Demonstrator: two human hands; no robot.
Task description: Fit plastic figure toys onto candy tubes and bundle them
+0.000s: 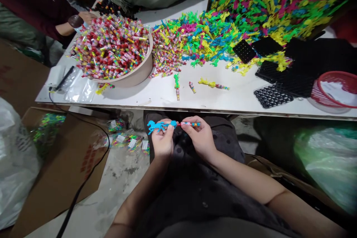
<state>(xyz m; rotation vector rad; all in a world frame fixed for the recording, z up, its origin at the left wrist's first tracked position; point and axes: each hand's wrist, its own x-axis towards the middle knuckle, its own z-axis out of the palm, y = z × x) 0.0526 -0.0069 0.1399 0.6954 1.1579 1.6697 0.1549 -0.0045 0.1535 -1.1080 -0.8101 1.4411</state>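
Note:
Over my lap, just below the table edge, my left hand (162, 139) is closed on a blue plastic horse figure (156, 126). My right hand (198, 135) pinches a small tube of coloured candy beads (190, 123) that meets the horse's end. On the white table (167, 98) above lie a few finished pieces: a green one (176, 85), a small tube (192, 87) and a yellow one (212, 84).
A beige bowl (139, 74) heaped with candy tubes stands at left, with loose tubes beside it. A big pile of coloured plastic figures (251, 3) fills the back right. Black trays (281, 81), a red basket (336, 91), plastic bags and cardboard boxes surround me. Another person's hand (85, 16) rests at far left.

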